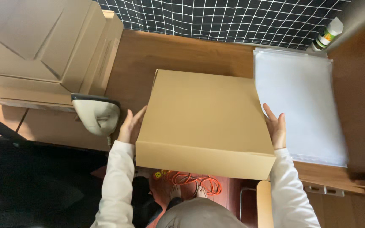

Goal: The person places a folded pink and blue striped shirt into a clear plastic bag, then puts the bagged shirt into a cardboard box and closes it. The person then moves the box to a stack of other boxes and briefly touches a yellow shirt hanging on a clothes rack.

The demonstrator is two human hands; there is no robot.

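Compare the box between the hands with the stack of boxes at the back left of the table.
The held box is one closed, flat carton at the table's front edge, overhanging it; the back-left stack is several cartons piled up. The held box has the left hand and right hand pressed against its sides; nothing touches the stack. The held box is evenly lit; the stack lies partly in shadow. Both are plain brown cardboard.
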